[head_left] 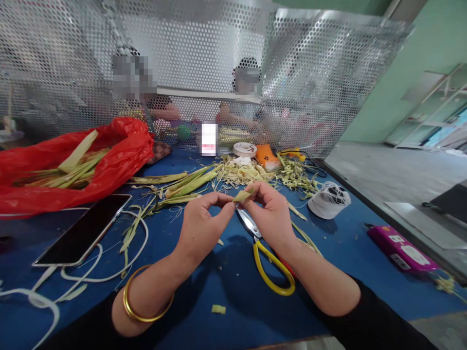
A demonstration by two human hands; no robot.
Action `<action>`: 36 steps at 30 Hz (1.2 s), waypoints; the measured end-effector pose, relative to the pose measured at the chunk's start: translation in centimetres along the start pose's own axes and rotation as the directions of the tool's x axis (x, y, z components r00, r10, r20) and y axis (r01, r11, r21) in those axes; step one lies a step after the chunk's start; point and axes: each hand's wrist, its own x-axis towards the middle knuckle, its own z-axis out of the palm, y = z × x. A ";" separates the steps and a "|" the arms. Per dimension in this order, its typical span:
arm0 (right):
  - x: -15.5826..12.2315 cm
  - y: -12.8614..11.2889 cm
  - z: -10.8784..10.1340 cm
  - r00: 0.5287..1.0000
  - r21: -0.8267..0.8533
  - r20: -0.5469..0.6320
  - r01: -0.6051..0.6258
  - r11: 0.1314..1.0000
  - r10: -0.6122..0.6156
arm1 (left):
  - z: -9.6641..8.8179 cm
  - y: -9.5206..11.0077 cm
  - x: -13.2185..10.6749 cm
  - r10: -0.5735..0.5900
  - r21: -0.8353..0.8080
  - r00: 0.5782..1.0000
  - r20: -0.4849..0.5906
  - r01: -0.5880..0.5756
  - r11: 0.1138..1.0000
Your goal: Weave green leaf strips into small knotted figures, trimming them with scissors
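Note:
Between my fingertips is a small folded piece of pale green leaf (242,196), like dried husk. My left hand (204,221) pinches its left end with thumb and forefinger. On its right side, my right hand (268,211) grips it, fingers curled. Scissors (268,262) with yellow handles lie on the table below, partly hidden by my right hand and forearm. Something red shows beside the scissors under that forearm. A short cut leaf scrap (218,309) lies near the front edge. Long leaf strips (189,184) spread out behind my left hand.
A red plastic bag (127,146) of leaves and a tablet (83,231) with a white cable are at left. A cone of white thread (329,200) and a purple packet (401,248) lie right. Behind stand a lit phone (209,139), a tape roll (244,149) and a perforated screen (189,48) with two people beyond.

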 end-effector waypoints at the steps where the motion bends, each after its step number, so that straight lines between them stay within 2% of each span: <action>1: 0.0 0.1 0.0 1.000 0.021 0.005 0.005 1.000 -0.005 | 0.0 0.1 0.0 -0.001 0.001 1.000 0.001 0.001 1.000; 6: 0.1 0.8 0.3 1.000 0.054 0.005 -0.011 0.998 0.010 | 0.0 0.1 0.2 -0.036 -0.042 0.999 0.008 0.036 0.998; 9: 0.1 0.8 0.3 1.000 0.039 -0.009 -0.010 0.999 0.010 | 0.0 0.1 0.4 -0.149 -0.128 0.988 0.044 0.153 0.980; 12: 0.1 0.5 0.2 0.998 -0.001 0.005 0.056 0.998 -0.056 | 0.0 0.2 0.5 -0.275 -0.241 0.956 0.107 0.293 0.925; 15: 0.1 0.3 0.2 0.989 -0.057 0.037 0.148 0.987 -0.146 | 0.0 0.1 0.6 -0.319 -0.309 0.938 0.135 0.346 0.886; 23: 0.1 0.2 -0.1 0.981 -0.124 0.060 0.189 0.974 -0.183 | 0.1 -0.4 0.6 -0.328 -0.427 0.925 0.193 0.380 0.820; 26: 0.2 0.1 -0.1 0.977 -0.121 0.081 0.205 0.971 -0.196 | 0.0 -0.3 0.6 -0.331 -0.452 0.926 0.183 0.378 0.808; 31: 0.2 0.1 -0.3 0.979 -0.141 0.096 0.192 0.971 -0.180 | -0.1 0.3 0.5 -0.324 -0.355 0.938 0.119 0.345 0.869; 36: 0.1 -0.4 -0.4 0.991 -0.142 0.055 0.131 0.981 -0.124 | -0.2 0.4 0.5 -0.254 -0.237 0.962 0.102 0.271 0.933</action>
